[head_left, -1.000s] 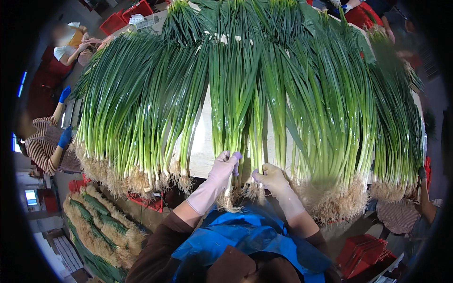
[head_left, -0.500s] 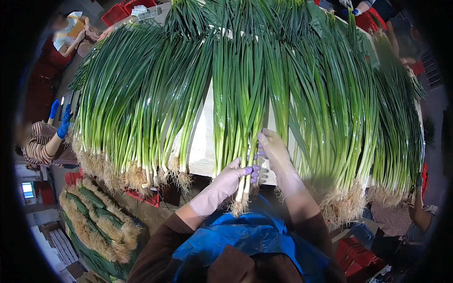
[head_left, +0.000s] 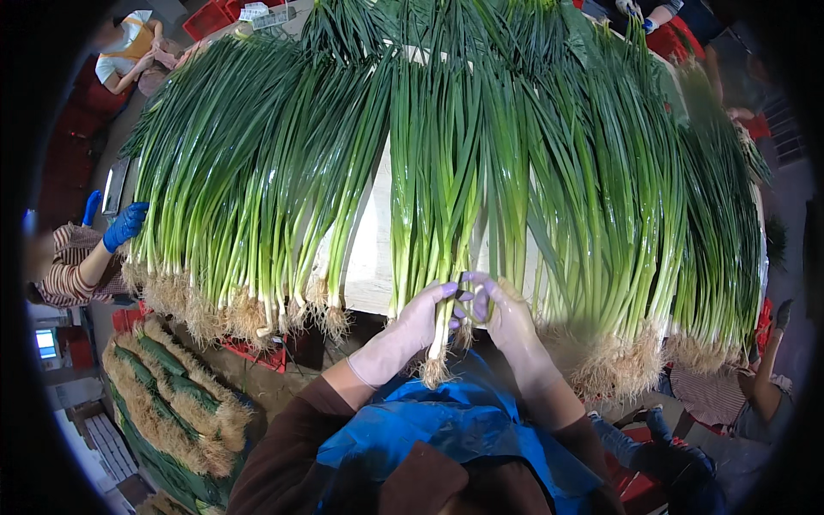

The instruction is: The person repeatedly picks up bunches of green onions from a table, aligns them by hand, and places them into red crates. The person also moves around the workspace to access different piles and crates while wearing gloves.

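My left hand, in a pale lilac glove, is closed round the white lower stems of a few long green onions, just above their roots. The roots hang past the table's near edge, and the green leaves run away from me over the table. Close beside it on the right is my right hand, gloved the same way, its fingers curled together at the stems. A small dark thing shows between the two hands, too small to name. Other green onions lie right behind my hands.
Thick rows of green onions lie to the left and right on the white table. Bundles with roots are stacked at the lower left. A person's blue-gloved hand touches the left row. Several other people stand round the table.
My right hand has come down from higher on the stems to beside my left hand. The blue-gloved hand at the left has moved onto the onions.
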Tool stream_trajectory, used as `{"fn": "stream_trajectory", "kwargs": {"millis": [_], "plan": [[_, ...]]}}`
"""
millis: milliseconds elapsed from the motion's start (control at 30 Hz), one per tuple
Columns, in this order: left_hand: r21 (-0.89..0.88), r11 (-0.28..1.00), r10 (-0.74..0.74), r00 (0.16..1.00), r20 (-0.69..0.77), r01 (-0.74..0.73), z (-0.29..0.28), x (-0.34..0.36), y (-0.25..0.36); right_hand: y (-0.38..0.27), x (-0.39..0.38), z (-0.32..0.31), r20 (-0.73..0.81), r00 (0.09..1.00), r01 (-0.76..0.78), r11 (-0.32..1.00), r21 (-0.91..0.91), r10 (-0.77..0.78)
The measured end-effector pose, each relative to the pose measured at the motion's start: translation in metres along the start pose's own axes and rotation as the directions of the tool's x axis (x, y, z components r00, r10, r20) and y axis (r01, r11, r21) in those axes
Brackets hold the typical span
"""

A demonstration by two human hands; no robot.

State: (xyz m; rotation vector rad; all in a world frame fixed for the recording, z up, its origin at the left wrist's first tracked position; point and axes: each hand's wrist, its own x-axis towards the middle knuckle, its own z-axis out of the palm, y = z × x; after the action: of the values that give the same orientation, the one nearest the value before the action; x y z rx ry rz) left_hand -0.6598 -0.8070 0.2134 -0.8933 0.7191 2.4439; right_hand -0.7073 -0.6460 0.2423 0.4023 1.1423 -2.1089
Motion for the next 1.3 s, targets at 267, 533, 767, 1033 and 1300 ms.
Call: {"fn": "stream_trajectory", "kwargs": {"millis": [267,533,767,1033,1300], "plan": [[0.194,0.980,0.082,0.988,-0.134,-0.055,0.017,0.003,-0.009,-0.027,-0.080,-0.016,0.130,0.987,-0.093,0.995,-0.045,0.098],[0.553,0.824,0.220,0.970,-0.105,-0.127,-0.004,0.010,-0.019,-0.099,-0.061,0.065,0.010,0.988,0.151,0.958,-0.245,-0.154],[0.958,0.125,0.581,0.801,0.142,-0.260,0.005,0.009,-0.050,-0.020,0.043,0.044,-0.188,0.926,-0.123,0.209,-0.970,-0.328],[0.446,0.893,-0.027,0.997,-0.076,0.059,0.002,-0.027,-0.062,0.004,0.041,-0.013,-0.136,0.990,-0.081,0.894,-0.441,0.022],[0.329,0.941,-0.041,0.993,-0.110,0.075,0.027,-0.027,-0.059,0.014,0.020,-0.002,-0.328,0.927,0.130,0.977,-0.171,-0.181]]}}
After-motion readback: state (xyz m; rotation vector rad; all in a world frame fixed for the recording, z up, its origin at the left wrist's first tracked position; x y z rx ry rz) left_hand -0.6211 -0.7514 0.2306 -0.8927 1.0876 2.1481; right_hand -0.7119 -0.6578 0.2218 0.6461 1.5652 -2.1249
